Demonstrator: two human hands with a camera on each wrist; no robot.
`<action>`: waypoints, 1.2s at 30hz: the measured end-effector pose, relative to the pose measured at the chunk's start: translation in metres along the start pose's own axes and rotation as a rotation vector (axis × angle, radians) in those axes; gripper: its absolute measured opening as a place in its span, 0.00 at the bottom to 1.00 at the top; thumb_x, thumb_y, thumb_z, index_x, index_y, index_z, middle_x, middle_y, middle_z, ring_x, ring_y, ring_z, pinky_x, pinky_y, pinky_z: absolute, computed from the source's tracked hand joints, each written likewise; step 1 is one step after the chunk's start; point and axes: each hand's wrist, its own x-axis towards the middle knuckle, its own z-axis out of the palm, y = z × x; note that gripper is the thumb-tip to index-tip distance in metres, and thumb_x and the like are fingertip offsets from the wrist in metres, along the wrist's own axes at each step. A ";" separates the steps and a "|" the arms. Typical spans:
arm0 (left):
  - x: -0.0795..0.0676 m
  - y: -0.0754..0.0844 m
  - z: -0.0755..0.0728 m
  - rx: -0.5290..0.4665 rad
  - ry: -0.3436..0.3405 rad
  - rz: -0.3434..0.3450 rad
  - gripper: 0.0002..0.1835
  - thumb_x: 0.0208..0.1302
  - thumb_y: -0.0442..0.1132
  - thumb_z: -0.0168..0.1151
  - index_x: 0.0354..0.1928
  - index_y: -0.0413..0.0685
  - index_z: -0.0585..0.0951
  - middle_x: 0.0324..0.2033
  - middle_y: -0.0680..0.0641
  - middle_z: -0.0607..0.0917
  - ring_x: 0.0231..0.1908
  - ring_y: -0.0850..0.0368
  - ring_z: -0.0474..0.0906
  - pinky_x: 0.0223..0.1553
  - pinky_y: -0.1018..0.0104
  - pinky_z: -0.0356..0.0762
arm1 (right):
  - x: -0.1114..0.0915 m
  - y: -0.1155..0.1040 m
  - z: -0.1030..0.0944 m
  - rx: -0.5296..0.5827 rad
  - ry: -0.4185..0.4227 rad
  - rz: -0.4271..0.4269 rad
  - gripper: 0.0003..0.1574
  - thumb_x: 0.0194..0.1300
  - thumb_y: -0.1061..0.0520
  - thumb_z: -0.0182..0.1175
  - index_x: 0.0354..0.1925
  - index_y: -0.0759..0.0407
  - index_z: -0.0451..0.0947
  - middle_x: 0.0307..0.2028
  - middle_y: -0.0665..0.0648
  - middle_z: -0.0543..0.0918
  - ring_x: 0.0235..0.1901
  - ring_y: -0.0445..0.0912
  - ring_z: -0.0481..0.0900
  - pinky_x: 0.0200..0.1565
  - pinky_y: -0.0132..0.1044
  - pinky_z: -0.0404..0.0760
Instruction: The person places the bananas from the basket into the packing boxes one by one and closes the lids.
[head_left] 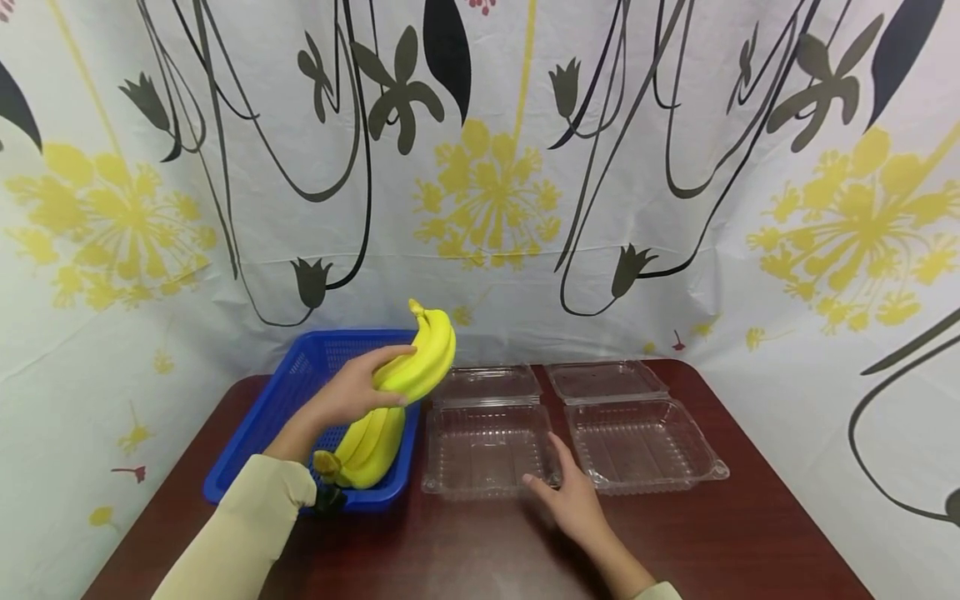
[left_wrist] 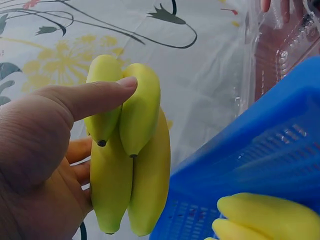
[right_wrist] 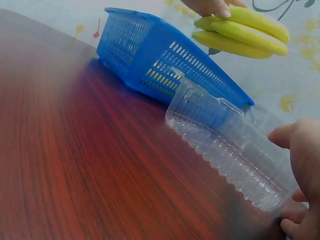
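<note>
My left hand [head_left: 360,387] grips a bunch of yellow bananas [head_left: 427,354] above the right side of a blue plastic basket [head_left: 300,367]. In the left wrist view, the thumb lies across the bananas [left_wrist: 145,110], with the other fingers behind them. Another bunch of bananas [head_left: 371,450] lies in the basket. My right hand [head_left: 573,500] is at the near right corner of a clear plastic clamshell container [head_left: 487,450], fingers spread; whether it touches the container cannot be made out. A second clear clamshell container [head_left: 645,446] stands to the right. Both lids lie folded back.
Something dark green [head_left: 328,498] shows at the basket's near edge, partly hidden by the left sleeve [head_left: 247,525]. Everything stands on a dark red wooden table [head_left: 450,550]. A patterned white cloth [head_left: 487,292] hangs behind it and at both sides.
</note>
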 end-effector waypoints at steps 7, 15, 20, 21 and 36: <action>-0.002 0.007 0.017 -0.048 0.016 0.024 0.38 0.57 0.41 0.72 0.70 0.58 0.68 0.67 0.47 0.69 0.55 0.49 0.71 0.49 0.53 0.73 | 0.000 -0.002 -0.001 -0.004 -0.011 0.015 0.52 0.59 0.42 0.68 0.73 0.52 0.56 0.66 0.66 0.69 0.57 0.67 0.72 0.53 0.63 0.72; 0.003 0.020 0.039 -0.115 0.042 0.055 0.38 0.55 0.41 0.74 0.68 0.58 0.70 0.65 0.48 0.71 0.52 0.51 0.72 0.49 0.54 0.73 | -0.001 -0.003 0.000 -0.001 -0.004 0.021 0.51 0.59 0.43 0.68 0.73 0.52 0.56 0.65 0.67 0.69 0.56 0.68 0.73 0.51 0.63 0.72; 0.007 0.027 0.053 -0.150 0.046 0.046 0.39 0.54 0.40 0.74 0.69 0.60 0.70 0.65 0.49 0.71 0.51 0.52 0.72 0.49 0.54 0.72 | -0.001 -0.002 0.001 -0.003 0.008 0.016 0.50 0.59 0.45 0.69 0.73 0.53 0.57 0.64 0.67 0.70 0.54 0.68 0.74 0.50 0.63 0.74; 0.008 0.028 0.056 -0.154 0.047 0.044 0.39 0.54 0.40 0.74 0.69 0.60 0.70 0.65 0.49 0.71 0.52 0.52 0.72 0.50 0.55 0.72 | -0.001 -0.002 0.001 -0.004 0.009 0.014 0.50 0.59 0.45 0.69 0.73 0.53 0.57 0.64 0.68 0.70 0.54 0.68 0.74 0.50 0.63 0.74; 0.011 0.045 0.100 -0.295 0.086 0.058 0.40 0.54 0.38 0.74 0.69 0.62 0.69 0.65 0.53 0.71 0.55 0.54 0.73 0.53 0.54 0.72 | 0.001 -0.001 0.000 0.012 -0.022 0.034 0.51 0.59 0.43 0.68 0.73 0.52 0.56 0.65 0.68 0.69 0.56 0.67 0.73 0.51 0.63 0.73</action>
